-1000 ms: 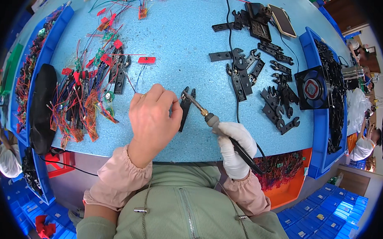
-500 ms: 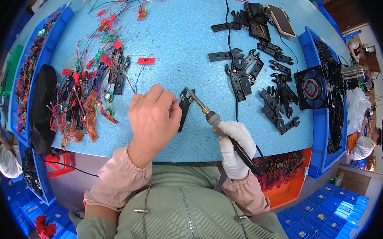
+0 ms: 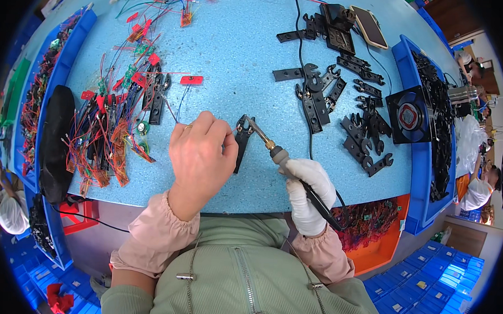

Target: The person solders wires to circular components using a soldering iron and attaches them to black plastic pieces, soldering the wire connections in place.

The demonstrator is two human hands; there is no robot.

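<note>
My right hand (image 3: 309,193), in a white glove, is wrapped round a soldering iron (image 3: 279,155). The iron's tip rests at the forked top end of a flat black plastic part (image 3: 242,144) lying on the table. Just left of this part is my bare left hand (image 3: 203,155), its fingers curled together and its fingertips out of sight. A thin blue wire (image 3: 181,106) runs from a small red board (image 3: 192,80) down to the left hand and disappears behind it. Whether the fingers pinch that wire is hidden.
Wired boards (image 3: 103,139) lie heaped on the left, beside a black pouch (image 3: 57,143) and a blue bin (image 3: 71,48). Loose black parts (image 3: 368,128), a small fan (image 3: 409,115), a phone (image 3: 369,27) and another blue bin (image 3: 423,204) are on the right. A black cable (image 3: 311,126) crosses the table.
</note>
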